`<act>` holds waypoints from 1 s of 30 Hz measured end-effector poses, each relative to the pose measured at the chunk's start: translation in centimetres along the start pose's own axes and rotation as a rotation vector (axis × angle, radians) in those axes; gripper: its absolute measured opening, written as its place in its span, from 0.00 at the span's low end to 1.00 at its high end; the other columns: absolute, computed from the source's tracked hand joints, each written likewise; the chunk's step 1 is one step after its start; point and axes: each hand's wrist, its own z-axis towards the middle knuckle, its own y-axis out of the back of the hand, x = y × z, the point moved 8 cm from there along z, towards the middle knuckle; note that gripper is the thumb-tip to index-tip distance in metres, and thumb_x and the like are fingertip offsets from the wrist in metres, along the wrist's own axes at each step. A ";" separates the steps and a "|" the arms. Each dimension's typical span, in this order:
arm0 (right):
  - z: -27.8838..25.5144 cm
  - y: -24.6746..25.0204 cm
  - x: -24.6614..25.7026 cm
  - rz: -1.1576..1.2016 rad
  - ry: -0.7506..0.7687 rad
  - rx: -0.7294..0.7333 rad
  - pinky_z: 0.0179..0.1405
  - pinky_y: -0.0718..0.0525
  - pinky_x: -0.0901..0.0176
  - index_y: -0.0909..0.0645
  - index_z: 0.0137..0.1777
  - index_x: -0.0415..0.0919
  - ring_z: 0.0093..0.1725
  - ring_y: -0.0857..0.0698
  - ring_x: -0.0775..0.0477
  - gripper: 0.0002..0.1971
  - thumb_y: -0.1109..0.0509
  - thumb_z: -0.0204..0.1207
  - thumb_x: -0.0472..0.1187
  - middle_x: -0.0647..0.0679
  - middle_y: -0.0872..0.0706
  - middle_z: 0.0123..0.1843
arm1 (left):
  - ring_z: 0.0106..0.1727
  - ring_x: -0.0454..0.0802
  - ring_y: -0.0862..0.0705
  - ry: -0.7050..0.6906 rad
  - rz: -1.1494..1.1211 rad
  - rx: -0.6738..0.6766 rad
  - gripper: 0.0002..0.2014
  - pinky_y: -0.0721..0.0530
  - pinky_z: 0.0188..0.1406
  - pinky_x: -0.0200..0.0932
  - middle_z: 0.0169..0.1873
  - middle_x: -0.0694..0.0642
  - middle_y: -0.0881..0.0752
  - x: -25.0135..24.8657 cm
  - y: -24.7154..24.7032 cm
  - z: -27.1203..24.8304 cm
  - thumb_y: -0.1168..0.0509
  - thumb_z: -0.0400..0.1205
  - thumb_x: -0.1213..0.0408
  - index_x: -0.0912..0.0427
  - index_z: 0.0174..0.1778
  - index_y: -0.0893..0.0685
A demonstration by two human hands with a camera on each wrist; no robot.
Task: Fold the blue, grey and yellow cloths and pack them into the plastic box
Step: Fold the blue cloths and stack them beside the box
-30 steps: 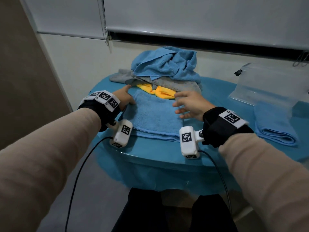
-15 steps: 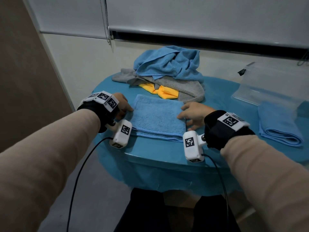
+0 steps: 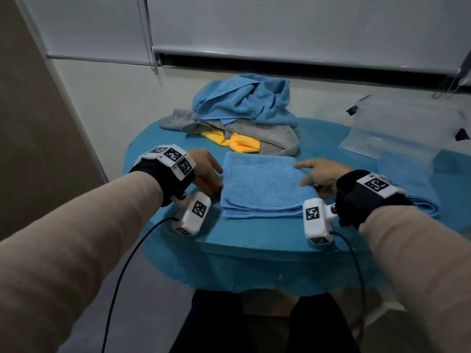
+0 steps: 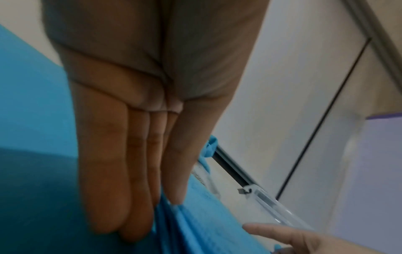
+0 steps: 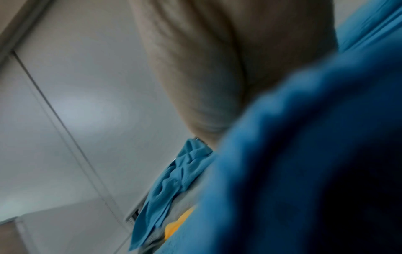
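A folded blue cloth (image 3: 260, 184) lies flat near the table's front edge. My left hand (image 3: 206, 171) is at its left edge, fingers (image 4: 108, 189) straight and together, thumb tip on the cloth (image 4: 206, 223). My right hand (image 3: 318, 174) rests at its right edge with index finger and thumb stretched onto the fabric. Behind lies a pile: a crumpled blue cloth (image 3: 244, 98) on a grey cloth (image 3: 270, 141), with a yellow cloth (image 3: 239, 146) poking out underneath. The clear plastic box (image 3: 397, 128) stands at the right. In the right wrist view, blurred blue cloth (image 5: 304, 154) hides my fingers.
A second folded blue cloth (image 3: 413, 182) lies in front of the box at the right. The round table (image 3: 254, 240) has a blue cover, and its front edge is close to my wrists. A wall and a window blind (image 3: 280, 21) stand right behind it.
Both hands have slid apart over the folded blue cloth, the left to its left edge and the right to its right edge. The cloth now lies flatter.
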 end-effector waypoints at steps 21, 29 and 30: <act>-2.4 2.5 -3.5 -0.020 -0.054 0.023 0.14 0.26 0.72 0.35 0.77 0.55 0.29 0.27 0.51 0.30 0.29 0.78 0.38 0.47 0.22 0.39 | 0.20 0.50 0.18 -0.107 0.361 0.045 0.16 0.16 0.22 0.44 0.29 0.57 0.18 -5.2 -5.5 -1.9 0.32 0.81 0.65 0.64 0.60 0.30; -2.5 2.6 -3.8 -0.034 -0.066 0.003 0.23 0.23 0.64 0.40 0.81 0.51 0.32 0.27 0.50 0.35 0.28 0.77 0.37 0.45 0.22 0.43 | 0.20 0.51 0.16 -0.102 0.055 0.075 0.26 0.13 0.31 0.49 0.27 0.62 0.16 -5.5 -5.2 -2.6 0.32 0.78 0.77 0.62 0.69 0.34; -2.5 2.6 -3.8 -0.035 -0.069 0.000 0.21 0.22 0.65 0.39 0.81 0.51 0.33 0.26 0.51 0.35 0.28 0.77 0.37 0.46 0.22 0.42 | 0.20 0.51 0.15 -0.100 0.047 0.080 0.25 0.13 0.31 0.49 0.25 0.61 0.15 -5.4 -5.1 -2.7 0.32 0.77 0.77 0.62 0.68 0.33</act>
